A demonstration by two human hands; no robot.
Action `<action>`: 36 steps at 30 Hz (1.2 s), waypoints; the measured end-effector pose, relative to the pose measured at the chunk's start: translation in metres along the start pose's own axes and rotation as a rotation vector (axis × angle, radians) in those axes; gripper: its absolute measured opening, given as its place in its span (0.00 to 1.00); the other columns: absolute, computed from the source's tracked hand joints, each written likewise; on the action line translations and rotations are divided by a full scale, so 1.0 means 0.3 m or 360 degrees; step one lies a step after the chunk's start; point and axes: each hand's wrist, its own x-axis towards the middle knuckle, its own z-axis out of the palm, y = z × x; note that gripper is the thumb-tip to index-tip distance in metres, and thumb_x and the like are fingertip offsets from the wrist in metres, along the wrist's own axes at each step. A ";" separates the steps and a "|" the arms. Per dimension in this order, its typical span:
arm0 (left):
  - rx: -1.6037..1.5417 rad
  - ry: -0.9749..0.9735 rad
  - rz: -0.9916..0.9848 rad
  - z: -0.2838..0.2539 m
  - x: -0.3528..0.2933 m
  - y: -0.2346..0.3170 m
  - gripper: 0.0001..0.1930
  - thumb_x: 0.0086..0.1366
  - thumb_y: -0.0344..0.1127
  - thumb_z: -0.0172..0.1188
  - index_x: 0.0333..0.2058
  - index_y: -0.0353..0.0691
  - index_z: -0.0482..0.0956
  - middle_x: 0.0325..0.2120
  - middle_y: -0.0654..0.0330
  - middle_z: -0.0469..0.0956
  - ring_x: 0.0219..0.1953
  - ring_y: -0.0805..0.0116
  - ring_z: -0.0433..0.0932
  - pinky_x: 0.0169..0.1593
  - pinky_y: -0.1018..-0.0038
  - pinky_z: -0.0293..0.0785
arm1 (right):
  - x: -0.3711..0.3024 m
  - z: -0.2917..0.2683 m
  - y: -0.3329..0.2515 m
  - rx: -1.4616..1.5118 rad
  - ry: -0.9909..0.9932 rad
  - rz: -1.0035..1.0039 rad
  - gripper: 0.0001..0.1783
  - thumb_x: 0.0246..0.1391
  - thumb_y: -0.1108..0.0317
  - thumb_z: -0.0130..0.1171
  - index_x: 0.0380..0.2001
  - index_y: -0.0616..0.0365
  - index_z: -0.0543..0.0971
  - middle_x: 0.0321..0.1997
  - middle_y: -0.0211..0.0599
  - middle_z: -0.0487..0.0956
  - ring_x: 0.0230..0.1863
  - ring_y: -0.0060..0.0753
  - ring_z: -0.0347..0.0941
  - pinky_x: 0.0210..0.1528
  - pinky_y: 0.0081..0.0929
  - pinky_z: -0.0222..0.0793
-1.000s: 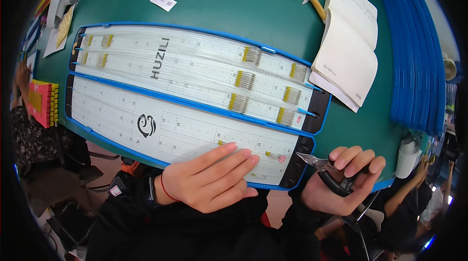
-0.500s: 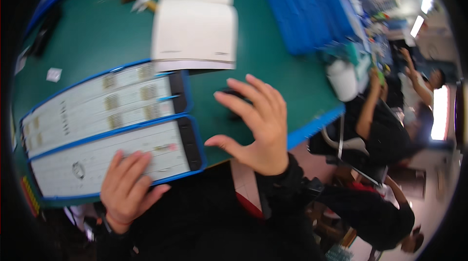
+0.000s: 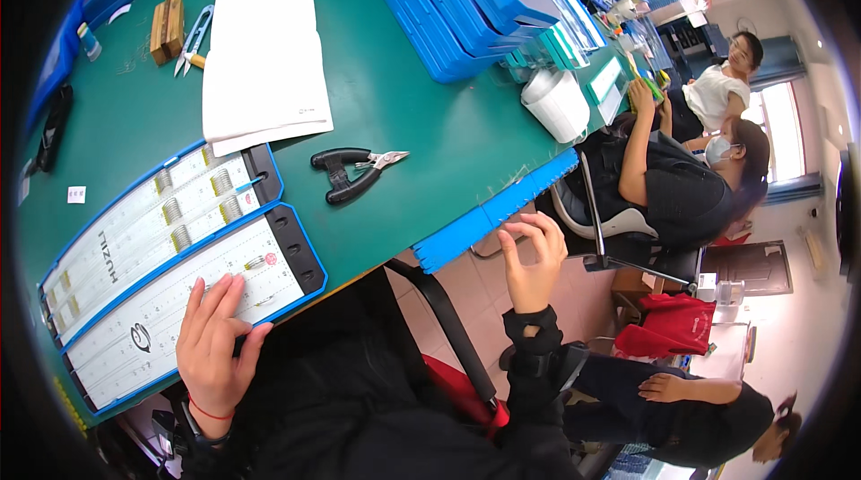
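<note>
My left hand (image 3: 212, 345) lies with fingers stretched out on the white lower board of a long, blue-edged folding case (image 3: 170, 318). Small tan coils (image 3: 179, 238) sit in rows on its upper board, and a little coil with a red mark is near my left fingertips. To the right, my right hand (image 3: 535, 260) is raised beside a blue strip (image 3: 493, 211) along the table edge, from which fine hair-like lines stick up. Its thumb and forefinger are brought together at the strip; anything between them is too small to make out. Black-handled pliers (image 3: 359, 173) lie between the hands.
On the green table (image 3: 421, 121) are white paper sheets (image 3: 265, 67), thread snips (image 3: 195, 42), a wooden block (image 3: 168, 30), stacked blue cases (image 3: 448, 13) and a white cup (image 3: 556, 105). Two people sit beyond the right end; another person stands at the lower right.
My right hand has moved right from above the table to the blue strip, its spread fingers drawing together. The view has shifted, uncovering the pliers. My left hand stays on the board.
</note>
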 end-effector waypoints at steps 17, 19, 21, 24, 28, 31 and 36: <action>-0.0685 0.0025 0.0103 -0.114 -0.050 0.048 0.19 0.55 0.24 0.62 0.46 0.32 0.73 0.51 0.45 0.73 0.56 0.47 0.70 0.63 0.57 0.58 | 0.051 -0.113 -0.303 0.1038 0.0129 -0.0135 0.10 0.42 0.85 0.57 0.25 0.56 0.76 0.29 0.34 0.77 0.49 0.45 0.75 0.52 0.38 0.66; -0.1080 -0.0154 -0.0222 -0.172 -0.009 0.152 0.20 0.55 0.25 0.62 0.47 0.31 0.72 0.54 0.43 0.69 0.58 0.48 0.68 0.63 0.60 0.59 | 0.052 -0.203 -0.519 0.1070 -0.0442 -0.0725 0.09 0.39 0.82 0.58 0.23 0.53 0.76 0.29 0.31 0.76 0.49 0.44 0.73 0.52 0.38 0.62; -0.1111 -0.0532 -0.0050 -0.186 0.039 0.208 0.24 0.55 0.27 0.63 0.51 0.31 0.69 0.59 0.43 0.64 0.60 0.49 0.65 0.61 0.61 0.61 | 0.026 -0.202 -0.672 0.1531 -0.0643 -0.1198 0.09 0.38 0.82 0.57 0.22 0.53 0.75 0.29 0.31 0.74 0.46 0.43 0.73 0.50 0.38 0.62; -0.1562 -0.1139 0.0200 -0.198 0.052 0.205 0.15 0.58 0.32 0.63 0.41 0.29 0.77 0.46 0.46 0.76 0.50 0.50 0.75 0.58 0.61 0.64 | 0.094 -0.248 -0.799 0.1961 -0.0649 -0.1405 0.03 0.46 0.74 0.57 0.25 0.53 0.75 0.29 0.30 0.75 0.41 0.41 0.74 0.46 0.36 0.62; -0.2309 -0.0670 0.0025 -0.262 -0.015 0.181 0.16 0.62 0.40 0.60 0.19 0.35 0.79 0.21 0.54 0.81 0.35 0.57 0.80 0.51 0.57 0.70 | 0.231 -0.289 -0.852 0.2438 -0.0623 -0.0892 0.03 0.50 0.81 0.58 0.28 0.62 0.76 0.30 0.36 0.76 0.40 0.41 0.74 0.50 0.37 0.65; -0.2289 -0.0461 -0.0291 -0.352 -0.105 0.092 0.20 0.63 0.41 0.58 0.14 0.38 0.74 0.12 0.61 0.73 0.22 0.66 0.71 0.41 0.63 0.70 | 0.256 -0.232 -0.884 0.2577 -0.0598 -0.0746 0.04 0.52 0.82 0.55 0.31 0.63 0.73 0.32 0.36 0.74 0.41 0.35 0.73 0.48 0.30 0.66; -0.1187 0.0298 -0.0372 -0.398 -0.213 0.002 0.22 0.66 0.39 0.51 0.13 0.37 0.68 0.30 0.52 0.70 0.36 0.63 0.67 0.45 0.67 0.63 | 0.362 -0.101 -0.900 0.2525 -0.0525 -0.0528 0.04 0.62 0.74 0.49 0.37 0.64 0.66 0.30 0.34 0.71 0.37 0.27 0.71 0.44 0.27 0.69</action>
